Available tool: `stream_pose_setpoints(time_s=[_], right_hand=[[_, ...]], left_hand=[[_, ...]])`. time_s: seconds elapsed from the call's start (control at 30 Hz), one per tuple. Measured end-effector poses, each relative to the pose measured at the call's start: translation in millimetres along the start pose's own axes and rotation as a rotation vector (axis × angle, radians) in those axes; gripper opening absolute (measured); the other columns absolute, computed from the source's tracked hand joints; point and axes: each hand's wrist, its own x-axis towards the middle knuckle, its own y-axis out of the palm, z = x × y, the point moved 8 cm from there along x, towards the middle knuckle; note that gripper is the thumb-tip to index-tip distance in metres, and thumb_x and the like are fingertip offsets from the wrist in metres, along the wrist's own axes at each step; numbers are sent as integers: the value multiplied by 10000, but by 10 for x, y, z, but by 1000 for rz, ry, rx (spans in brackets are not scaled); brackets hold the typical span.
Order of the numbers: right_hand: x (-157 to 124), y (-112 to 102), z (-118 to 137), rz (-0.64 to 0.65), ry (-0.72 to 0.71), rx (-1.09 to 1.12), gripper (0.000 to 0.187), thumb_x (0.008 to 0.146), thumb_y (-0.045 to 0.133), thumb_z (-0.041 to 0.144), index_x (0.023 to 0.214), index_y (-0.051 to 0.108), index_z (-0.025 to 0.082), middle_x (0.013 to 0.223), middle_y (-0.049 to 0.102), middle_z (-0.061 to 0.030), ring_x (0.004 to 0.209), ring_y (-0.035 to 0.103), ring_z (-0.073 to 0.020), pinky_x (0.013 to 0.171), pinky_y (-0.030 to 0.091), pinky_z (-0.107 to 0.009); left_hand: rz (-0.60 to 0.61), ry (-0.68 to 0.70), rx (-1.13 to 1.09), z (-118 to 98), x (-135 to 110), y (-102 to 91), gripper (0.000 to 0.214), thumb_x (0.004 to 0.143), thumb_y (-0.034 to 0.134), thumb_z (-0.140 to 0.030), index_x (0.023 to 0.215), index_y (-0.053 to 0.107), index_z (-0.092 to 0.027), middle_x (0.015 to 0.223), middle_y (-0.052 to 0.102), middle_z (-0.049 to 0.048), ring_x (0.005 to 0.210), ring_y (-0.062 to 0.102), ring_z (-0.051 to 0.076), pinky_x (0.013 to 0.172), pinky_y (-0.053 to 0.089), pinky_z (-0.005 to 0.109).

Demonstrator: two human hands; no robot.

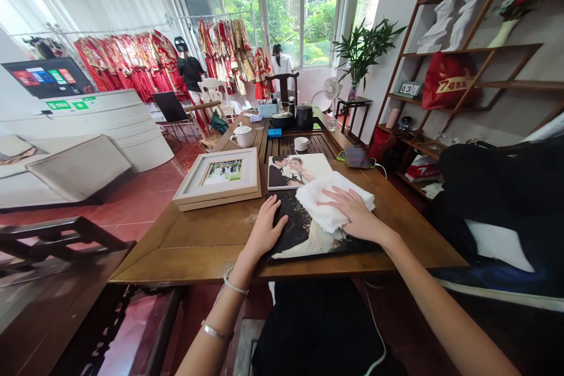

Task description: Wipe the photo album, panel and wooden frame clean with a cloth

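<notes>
A dark photo panel point(291, 217) showing pale fabric lies at the near edge of the wooden table. My left hand point(268, 226) rests on its left edge, fingers flat and thumb apart. Over the panel's upper right part is a bunched white cloth point(315, 200). My right hand point(350, 208) lies on top of that cloth with its fingers spread, pressing it down; the panel beneath is hidden there. Just beyond is a pale photo print of a couple point(282, 173), partly covered by the cloth. Left of it, a light wooden picture frame point(189, 191) holds a small outdoor photo.
The wooden table point(194, 235) carries a white lidded cup point(242, 135), a small white bowl point(301, 144), a blue box point(274, 133) and a black kettle point(304, 116). A phone point(356, 157) with a cable lies right. Two people stand by racks of red garments point(127, 64).
</notes>
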Motion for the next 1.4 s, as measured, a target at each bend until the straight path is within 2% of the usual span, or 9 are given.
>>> stream_pose_setpoints(time_s=[0.17, 0.33, 0.43, 0.57, 0.67, 0.87, 0.97, 1.23, 1.4], right_hand=[[-522, -37, 447, 50, -111, 58, 698, 677, 476, 74, 1312, 514, 361, 1504, 341, 18, 1406, 214, -269, 1116, 143, -568], [-752, -72, 526, 168, -149, 118, 710, 699, 471, 62, 1329, 483, 390, 1530, 272, 55, 1423, 162, -252, 1135, 121, -552], [-632, -72, 409, 213, -157, 140, 712, 686, 459, 58, 1327, 491, 366, 1528, 278, 52, 1424, 161, -242, 1139, 123, -542], [-259, -69, 162, 150, -95, 117, 663, 692, 452, 84, 1306, 524, 324, 1511, 323, 30, 1416, 192, -243, 1141, 125, -532], [49, -18, 47, 112, -45, 77, 731, 630, 450, 59, 1315, 517, 304, 1506, 336, 11, 1408, 214, -256, 1130, 132, -546], [334, 107, 124, 62, -18, 1, 758, 596, 475, 53, 1318, 514, 280, 1497, 355, -40, 1400, 215, -290, 1097, 125, -596], [202, 117, 279, 35, -73, 6, 744, 619, 477, 49, 1317, 513, 305, 1495, 360, -28, 1398, 220, -282, 1097, 126, -587], [-501, -32, 572, 51, -140, 108, 708, 669, 460, 51, 1311, 518, 344, 1499, 352, 19, 1407, 205, -264, 1120, 125, -566], [-587, -73, 543, 113, -146, 148, 698, 674, 461, 52, 1294, 528, 365, 1499, 345, 49, 1404, 227, -243, 1136, 125, -540]], left_hand=[[3, -6, 2, -15, -8, -4, 438, 882, 500, -347, 1279, 504, -163, 1453, 409, 155, 1388, 315, 256, 1138, 268, 493], [-4, 4, -1, -17, -11, -4, 435, 881, 506, -340, 1286, 501, -184, 1457, 413, 130, 1387, 318, 248, 1141, 267, 488], [-1, 7, 4, -19, -8, -2, 432, 880, 502, -335, 1284, 503, -181, 1456, 414, 132, 1386, 319, 248, 1141, 264, 493], [7, 4, 8, -23, -4, -2, 430, 878, 502, -328, 1281, 506, -176, 1456, 411, 138, 1388, 315, 247, 1141, 263, 493], [17, -4, 9, -24, -5, 0, 433, 883, 494, -327, 1283, 501, -163, 1457, 406, 148, 1391, 308, 243, 1144, 258, 488], [21, -18, 1, -17, 0, -2, 430, 888, 481, -330, 1285, 501, -164, 1458, 403, 148, 1391, 309, 247, 1146, 251, 487], [26, -27, 3, -10, 2, 1, 436, 883, 483, -318, 1283, 504, -146, 1454, 404, 163, 1391, 307, 255, 1148, 245, 489], [23, -22, 11, -65, -17, -11, 457, 876, 481, -300, 1299, 491, -127, 1465, 384, 174, 1400, 285, 256, 1148, 240, 485], [28, -56, 1, -56, -6, -2, 440, 895, 436, -286, 1289, 507, -104, 1461, 393, 173, 1399, 290, 245, 1159, 228, 462]])
